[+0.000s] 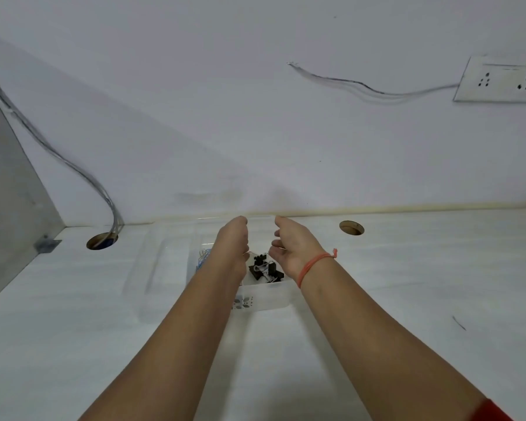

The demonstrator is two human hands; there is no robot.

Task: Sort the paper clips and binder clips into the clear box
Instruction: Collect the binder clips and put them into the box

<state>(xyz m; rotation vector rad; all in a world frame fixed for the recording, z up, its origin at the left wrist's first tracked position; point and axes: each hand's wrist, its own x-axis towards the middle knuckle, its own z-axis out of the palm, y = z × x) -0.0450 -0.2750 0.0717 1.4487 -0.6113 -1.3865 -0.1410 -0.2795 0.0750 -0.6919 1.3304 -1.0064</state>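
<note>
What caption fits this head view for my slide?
Both hands, left and right, hover over the clear box holding black binder clips.

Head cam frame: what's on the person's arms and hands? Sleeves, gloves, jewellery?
Both forearms are bare and there are no gloves. The right hand has a thin orange-red string bracelet at the wrist, knot end sticking out. A red sleeve edge shows near the right elbow. The left hand wears nothing visible.

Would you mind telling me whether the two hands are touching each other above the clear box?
Apart. The head view shows a plain gap of wall and desk between the left hand and the right hand.
</note>
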